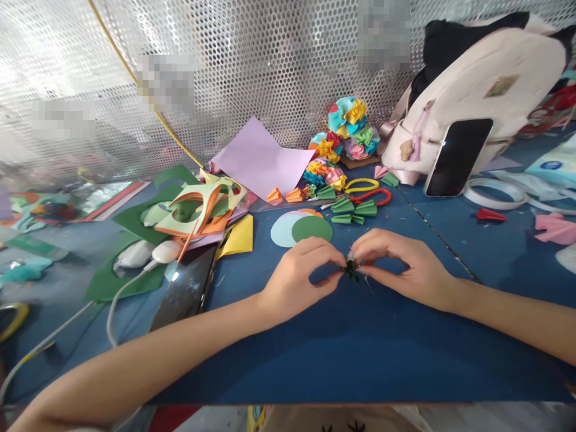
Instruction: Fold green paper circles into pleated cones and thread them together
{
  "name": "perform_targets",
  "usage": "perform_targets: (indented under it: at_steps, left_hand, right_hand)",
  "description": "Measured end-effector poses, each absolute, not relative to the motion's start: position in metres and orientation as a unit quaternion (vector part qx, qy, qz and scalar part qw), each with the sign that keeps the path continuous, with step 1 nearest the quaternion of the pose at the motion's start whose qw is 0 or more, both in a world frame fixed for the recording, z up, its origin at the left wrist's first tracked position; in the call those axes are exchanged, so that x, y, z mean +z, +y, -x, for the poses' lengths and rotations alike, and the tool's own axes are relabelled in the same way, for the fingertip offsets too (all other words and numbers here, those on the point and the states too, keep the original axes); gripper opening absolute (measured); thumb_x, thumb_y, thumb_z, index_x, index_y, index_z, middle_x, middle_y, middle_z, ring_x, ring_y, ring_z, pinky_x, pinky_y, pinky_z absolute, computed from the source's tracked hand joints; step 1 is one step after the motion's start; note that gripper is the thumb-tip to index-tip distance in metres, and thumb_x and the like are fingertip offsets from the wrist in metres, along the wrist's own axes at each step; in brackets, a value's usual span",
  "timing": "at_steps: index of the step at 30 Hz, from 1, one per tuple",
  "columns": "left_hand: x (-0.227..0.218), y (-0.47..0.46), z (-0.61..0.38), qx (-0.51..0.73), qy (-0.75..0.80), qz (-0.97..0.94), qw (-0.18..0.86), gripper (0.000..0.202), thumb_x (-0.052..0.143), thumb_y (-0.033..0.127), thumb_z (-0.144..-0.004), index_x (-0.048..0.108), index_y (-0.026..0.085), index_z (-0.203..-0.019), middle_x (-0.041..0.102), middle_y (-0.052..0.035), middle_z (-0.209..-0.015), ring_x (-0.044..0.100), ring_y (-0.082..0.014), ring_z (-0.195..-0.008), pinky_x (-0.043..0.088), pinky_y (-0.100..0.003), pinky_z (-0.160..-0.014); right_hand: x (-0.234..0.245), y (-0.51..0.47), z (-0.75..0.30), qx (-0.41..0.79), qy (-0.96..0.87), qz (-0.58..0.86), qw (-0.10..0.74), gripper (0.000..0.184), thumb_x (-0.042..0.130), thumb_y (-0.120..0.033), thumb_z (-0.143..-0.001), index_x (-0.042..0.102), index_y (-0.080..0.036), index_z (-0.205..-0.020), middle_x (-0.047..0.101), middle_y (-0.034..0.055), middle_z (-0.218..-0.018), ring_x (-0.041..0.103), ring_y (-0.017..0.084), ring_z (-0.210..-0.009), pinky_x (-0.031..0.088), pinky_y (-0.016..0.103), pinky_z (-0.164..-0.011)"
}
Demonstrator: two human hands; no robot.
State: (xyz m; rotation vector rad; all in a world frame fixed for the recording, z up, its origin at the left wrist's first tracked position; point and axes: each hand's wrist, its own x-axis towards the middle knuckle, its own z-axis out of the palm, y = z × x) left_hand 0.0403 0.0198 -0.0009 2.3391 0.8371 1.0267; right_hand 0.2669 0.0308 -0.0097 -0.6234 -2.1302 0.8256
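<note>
Between my two hands, over the blue table (315, 354), is a small pleated piece of dark green paper (351, 271). My left hand (297, 279) pinches it from the left with thumb and fingertips. From the other side my right hand (402, 267) pinches it too, and a thin thread or needle (369, 285) trails below its fingertips. Just beyond my left hand lie flat paper circles, a green one (312, 230) overlapping a light blue one (282, 230). Several folded green paper pieces (344, 207) sit farther back, beside red-handled scissors (375, 197).
Finished paper pompoms (347, 117) are stacked at the back, near a purple sheet (265, 159). A phone (459, 157) leans on a pale backpack (477, 90) at right, by a white tape roll (495, 195). Left are cut paper scraps (193, 210) and a white cable (119, 294).
</note>
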Motion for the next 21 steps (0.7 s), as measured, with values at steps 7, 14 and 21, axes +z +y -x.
perform_targets:
  at_steps: [7,14,21]
  left_hand:
    - [-0.001,0.015,-0.045,0.361,0.326,-0.837,0.25,0.015,0.055,0.003,-0.079,0.059,0.015,-0.087,0.06,-0.0029,-0.087,0.057,-0.0125,-0.082,0.047,-0.024,-0.075]
    - [-0.002,0.014,-0.047,0.358,0.332,-0.831,0.266,0.015,0.056,0.002,-0.078,0.057,0.015,-0.087,0.058,-0.0025,-0.087,0.056,-0.0115,-0.083,0.047,-0.021,-0.076]
    - [0.0,0.013,-0.042,0.301,0.277,-0.894,0.184,0.019,0.054,0.002,-0.078,0.061,0.015,-0.091,0.062,-0.0035,-0.09,0.057,-0.0147,-0.086,0.046,-0.026,-0.079]
  right_hand:
    - [-0.013,0.029,-0.261,0.298,-0.85,0.245,0.358,0.032,0.067,-0.018,-0.085,0.05,-0.022,-0.112,0.051,0.0045,-0.106,0.056,0.012,-0.082,0.054,0.027,-0.074]
    - [-0.013,0.027,-0.262,0.264,-0.872,0.234,0.339,0.028,0.059,-0.011,-0.089,0.049,-0.022,-0.112,0.052,0.0041,-0.104,0.055,0.013,-0.086,0.05,0.027,-0.078]
    - [-0.003,0.044,-0.268,0.256,-0.868,0.24,0.351,0.011,0.057,-0.023,-0.091,0.054,-0.021,-0.102,0.058,0.0026,-0.096,0.055,0.013,-0.077,0.048,0.026,-0.071]
